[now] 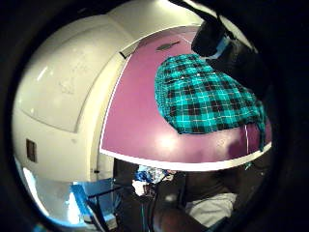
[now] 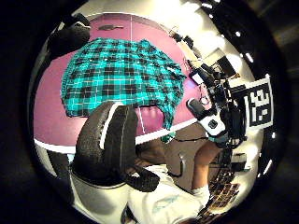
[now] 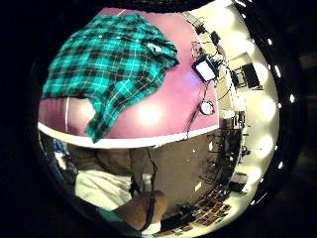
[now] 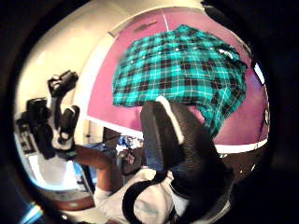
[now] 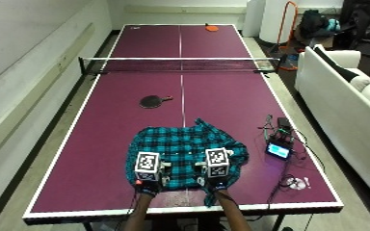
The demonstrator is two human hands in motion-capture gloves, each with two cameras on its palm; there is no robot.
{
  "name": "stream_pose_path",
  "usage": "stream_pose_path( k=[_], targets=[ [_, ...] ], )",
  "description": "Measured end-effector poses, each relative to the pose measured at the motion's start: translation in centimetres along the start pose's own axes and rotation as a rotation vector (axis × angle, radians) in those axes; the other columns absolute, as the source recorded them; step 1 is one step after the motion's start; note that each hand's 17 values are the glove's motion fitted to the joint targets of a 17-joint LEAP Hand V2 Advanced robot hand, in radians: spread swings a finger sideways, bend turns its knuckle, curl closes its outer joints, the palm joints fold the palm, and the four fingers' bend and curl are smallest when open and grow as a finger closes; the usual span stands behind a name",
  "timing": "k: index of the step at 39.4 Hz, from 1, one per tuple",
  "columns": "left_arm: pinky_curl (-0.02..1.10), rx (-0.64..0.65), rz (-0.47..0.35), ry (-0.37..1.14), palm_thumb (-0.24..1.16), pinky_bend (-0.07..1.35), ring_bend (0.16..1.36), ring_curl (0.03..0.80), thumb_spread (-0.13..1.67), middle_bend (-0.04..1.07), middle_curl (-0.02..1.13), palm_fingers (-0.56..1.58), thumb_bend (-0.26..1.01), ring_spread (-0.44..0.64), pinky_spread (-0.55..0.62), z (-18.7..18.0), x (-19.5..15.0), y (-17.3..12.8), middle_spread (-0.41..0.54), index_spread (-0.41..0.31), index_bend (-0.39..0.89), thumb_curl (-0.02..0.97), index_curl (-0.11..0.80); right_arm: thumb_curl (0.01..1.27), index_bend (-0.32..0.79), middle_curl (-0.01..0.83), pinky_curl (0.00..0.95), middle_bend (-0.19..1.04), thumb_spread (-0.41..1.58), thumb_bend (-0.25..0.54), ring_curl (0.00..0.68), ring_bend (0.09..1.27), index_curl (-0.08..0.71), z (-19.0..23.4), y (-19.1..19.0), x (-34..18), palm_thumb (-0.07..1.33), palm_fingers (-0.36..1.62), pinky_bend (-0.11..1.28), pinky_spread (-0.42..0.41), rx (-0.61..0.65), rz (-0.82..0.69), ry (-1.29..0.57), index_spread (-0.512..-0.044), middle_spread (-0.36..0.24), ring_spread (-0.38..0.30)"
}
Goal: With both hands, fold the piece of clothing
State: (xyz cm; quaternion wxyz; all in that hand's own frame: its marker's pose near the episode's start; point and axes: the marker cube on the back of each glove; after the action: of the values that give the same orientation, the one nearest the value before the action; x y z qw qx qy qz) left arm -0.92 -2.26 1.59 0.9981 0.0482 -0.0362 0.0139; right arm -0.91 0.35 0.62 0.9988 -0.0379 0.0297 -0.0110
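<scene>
A teal and black plaid shirt (image 5: 185, 154) lies spread on the purple ping-pong table (image 5: 101, 159), near its front edge. One part of the shirt (image 3: 101, 124) trails down to the table's white edge line. My left hand (image 5: 148, 185) hovers over the shirt's near left part and my right hand (image 5: 217, 185) over its near right part. Both palm cameras see the whole shirt (image 2: 121, 74) (image 4: 182, 65) from above, with no cloth between the fingers. A relaxed gloved finger (image 2: 112, 140) shows in the left thumb side view, and another (image 4: 177, 140) in the right thumb side view.
A black paddle (image 5: 153, 101) lies beyond the shirt, before the net (image 5: 182, 64). A red paddle (image 5: 211, 28) rests at the far end. A small screen device (image 5: 279, 150) with cables sits right of the shirt. A white sofa (image 5: 345, 91) stands to the right of the table.
</scene>
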Motion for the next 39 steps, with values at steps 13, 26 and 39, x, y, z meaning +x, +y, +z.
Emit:
stream_pose_path(
  k=[13,26,39],
  targets=[
    [0.21,-0.177,0.017,0.034,0.25,0.17,0.54,0.308,1.13,0.24,0.34,0.73,0.02,-0.08,0.28,1.3,1.8,3.5,-0.150,-0.166,0.15,0.180,0.285,0.17,0.15,0.255,0.256,0.21,1.15,0.116,0.187,0.27,0.243,1.1,2.4,1.9,0.39,0.24,0.33,0.255,-0.089,0.015,-0.010,-0.328,-0.024,0.119],
    [0.26,-0.367,0.010,-0.003,0.29,0.20,0.54,0.328,1.13,0.20,0.36,0.69,-0.01,-0.07,0.26,11.6,0.6,5.4,-0.150,-0.157,0.13,0.222,0.298,0.21,0.08,0.288,0.322,0.19,1.14,0.036,0.216,0.28,0.223,9.5,3.6,3.3,0.41,0.19,0.47,0.238,-0.350,0.027,-0.078,-0.321,-0.008,0.127],
    [0.32,-0.368,-0.039,-0.062,0.29,0.26,0.55,0.344,1.17,0.14,0.34,0.62,-0.02,-0.06,0.22,11.5,-0.8,7.8,-0.111,-0.144,0.16,0.233,0.310,0.25,0.20,0.314,0.337,0.20,1.16,0.024,0.244,0.33,0.243,8.5,5.9,3.8,0.51,0.26,0.49,0.181,-0.379,0.040,-0.142,-0.325,-0.032,0.036]
  ],
)
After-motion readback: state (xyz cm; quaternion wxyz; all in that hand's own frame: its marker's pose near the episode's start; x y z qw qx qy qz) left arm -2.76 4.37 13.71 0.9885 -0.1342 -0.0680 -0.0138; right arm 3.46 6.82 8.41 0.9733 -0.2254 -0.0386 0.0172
